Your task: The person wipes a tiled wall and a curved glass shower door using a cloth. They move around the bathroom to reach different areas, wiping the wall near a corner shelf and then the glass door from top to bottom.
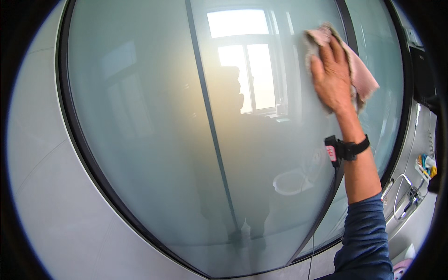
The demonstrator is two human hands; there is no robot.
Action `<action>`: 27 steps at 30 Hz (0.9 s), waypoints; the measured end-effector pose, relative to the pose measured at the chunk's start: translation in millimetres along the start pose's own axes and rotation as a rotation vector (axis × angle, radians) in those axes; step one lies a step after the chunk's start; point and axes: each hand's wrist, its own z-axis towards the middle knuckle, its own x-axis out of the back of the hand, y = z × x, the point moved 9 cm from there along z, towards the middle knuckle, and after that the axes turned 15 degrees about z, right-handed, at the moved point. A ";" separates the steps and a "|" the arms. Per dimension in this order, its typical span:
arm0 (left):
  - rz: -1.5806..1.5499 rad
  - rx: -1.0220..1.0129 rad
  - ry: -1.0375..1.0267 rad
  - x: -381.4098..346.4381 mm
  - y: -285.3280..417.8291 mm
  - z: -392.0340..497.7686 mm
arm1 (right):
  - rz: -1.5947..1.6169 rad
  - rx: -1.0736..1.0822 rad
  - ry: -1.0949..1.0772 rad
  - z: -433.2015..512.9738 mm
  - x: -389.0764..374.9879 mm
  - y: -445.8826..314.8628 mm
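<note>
My right hand [331,78] lies with its fingers spread on a pink cloth [362,75]. It presses the cloth against a frosted glass panel [157,140], high on the right side near a dark upright frame bar [351,38]. One corner of the cloth hangs out to the right, across that bar. A black strap with a small device [344,148] is around my right wrist, below a pushed-up dark blue sleeve [365,238]. The hand and cloth look slightly blurred. My left hand is out of view.
A black frame [101,180] borders the glass, beside a pale tiled wall [45,196]. To the right are a metal tap with a hose [413,196] and a rack of small items [426,166]. A thin cable [311,255] hangs below my forearm. Window and toilet reflections show on the glass.
</note>
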 end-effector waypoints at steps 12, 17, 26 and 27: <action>-0.008 0.046 -0.055 -37.7 -21.0 -46.3 | -0.131 -0.003 -0.059 -47.0 8.1 28.8; 0.001 0.180 0.048 -6.8 -33.1 -101.6 | -0.053 -0.085 -0.059 -32.6 13.0 27.3; 0.670 -0.276 0.327 16.1 37.4 -187.3 | 0.149 -0.160 -0.091 42.6 26.2 -49.5; 0.743 -0.251 0.224 2.5 42.4 -193.9 | 0.166 -0.161 -0.102 54.0 30.2 -52.2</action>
